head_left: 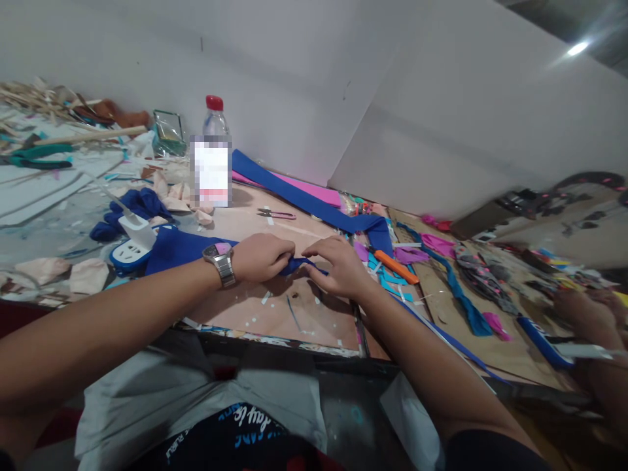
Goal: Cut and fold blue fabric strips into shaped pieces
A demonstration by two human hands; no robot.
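A strip of blue fabric [177, 250] stretches across the front of the worktable and runs under my left wrist. My left hand [262, 256], with a metal watch on its wrist, is closed around the fabric. Just to the right, my right hand [339, 267] pinches the narrow, folded end of the same fabric between thumb and fingers. A short twisted piece of it shows between the two hands. Thread snips [277, 214] lie on the board beyond my hands. Another long blue strip [294, 188] rests over pink fabric near the wall.
An orange cutter [396, 267] lies right of my right hand. A red-capped bottle [214, 118] stands at the back. On the left are a power strip [128, 254], green-handled pliers [42, 157] and scraps. Another person's hand [586, 317] is at far right, near a blue-and-white power strip [544, 341].
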